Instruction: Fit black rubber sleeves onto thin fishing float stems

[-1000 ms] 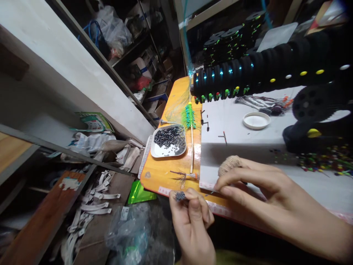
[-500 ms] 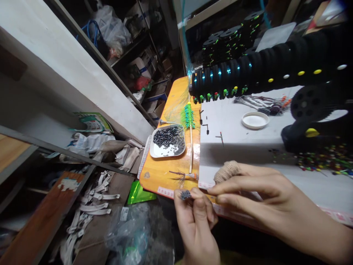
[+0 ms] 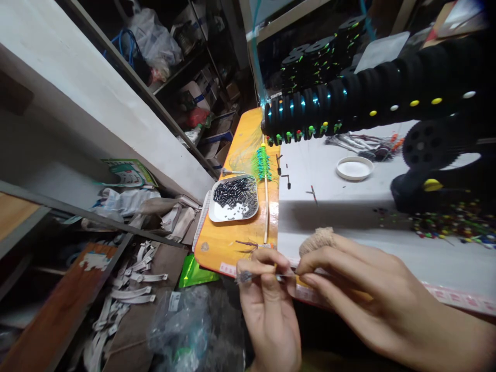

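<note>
the left hand [image 3: 273, 310] is clenched in a pinch on a small grey bundle [image 3: 245, 277], its blurred tip sticking out at the left of the thumb, just in front of the near edge of the orange tabletop [image 3: 217, 243]. the right hand [image 3: 364, 289], with a tan wrap [image 3: 315, 241] around one finger, is just right of that grip, thumb and forefinger nearly together, though i cannot tell whether they grasp anything. beyond the grip and a little left sits a white tray [image 3: 227, 213] of dark little cylinders [image 3: 234, 191], while a round white dish [image 3: 354, 169] lies farther off to the right.
</note>
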Available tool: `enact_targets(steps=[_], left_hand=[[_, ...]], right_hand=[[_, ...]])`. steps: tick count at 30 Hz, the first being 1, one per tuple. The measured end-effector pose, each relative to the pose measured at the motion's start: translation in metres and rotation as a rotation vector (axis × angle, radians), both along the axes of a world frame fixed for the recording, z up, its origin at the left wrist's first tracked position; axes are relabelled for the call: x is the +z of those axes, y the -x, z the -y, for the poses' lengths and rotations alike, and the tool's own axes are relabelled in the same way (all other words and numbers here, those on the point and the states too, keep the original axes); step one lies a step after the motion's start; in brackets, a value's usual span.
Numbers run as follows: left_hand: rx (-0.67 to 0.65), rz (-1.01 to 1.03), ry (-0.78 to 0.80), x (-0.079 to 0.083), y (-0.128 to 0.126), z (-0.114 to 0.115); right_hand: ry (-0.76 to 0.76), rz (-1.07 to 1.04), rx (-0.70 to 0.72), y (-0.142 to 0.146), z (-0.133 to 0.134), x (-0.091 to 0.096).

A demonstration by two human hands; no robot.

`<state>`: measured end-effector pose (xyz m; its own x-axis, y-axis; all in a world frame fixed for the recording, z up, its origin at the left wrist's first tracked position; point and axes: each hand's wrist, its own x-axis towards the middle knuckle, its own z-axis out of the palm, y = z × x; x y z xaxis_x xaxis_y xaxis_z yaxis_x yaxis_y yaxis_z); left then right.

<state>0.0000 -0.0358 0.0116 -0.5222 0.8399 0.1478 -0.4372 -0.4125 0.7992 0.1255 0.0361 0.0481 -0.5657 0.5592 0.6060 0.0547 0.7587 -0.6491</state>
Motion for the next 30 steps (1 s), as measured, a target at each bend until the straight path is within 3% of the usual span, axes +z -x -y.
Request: enact_targets(steps=[8,10,15,18,21,26,28,30], left_hand=[[0.253,0.069,-0.268,0.024,0.021,-0.005],[0.164,0.000,-0.245,0.022,0.025,-0.004],[-0.134,-0.189,0.080,0.008,0.018,-0.010],[-0.114,-0.282,0.047,0.006,0.015,-0.019],[-0.033,-0.317,-0.082,0.007,0.014,-0.025],[-0.147,-0.014,-0.191,0.011,0.011,-0.017],[-0.252,0.114,-0.220,0.011,0.012,-0.007],[-0.405,0.196,-0.194,0.011,0.017,0.005]], right_hand=[[0.076,-0.018,-0.087,-0.005,-0.009,0.004],[0.131,-0.044,-0.083,-0.005,-0.011,0.005],[0.360,-0.119,0.003,-0.002,-0.009,0.010],[0.513,-0.137,0.084,0.000,-0.006,0.014],[0.545,-0.120,0.115,0.001,-0.004,0.018],[0.313,-0.010,0.142,0.002,0.005,0.016],[0.080,0.045,0.146,0.002,0.003,0.012],[-0.274,0.081,0.134,0.002,-0.006,0.009]])
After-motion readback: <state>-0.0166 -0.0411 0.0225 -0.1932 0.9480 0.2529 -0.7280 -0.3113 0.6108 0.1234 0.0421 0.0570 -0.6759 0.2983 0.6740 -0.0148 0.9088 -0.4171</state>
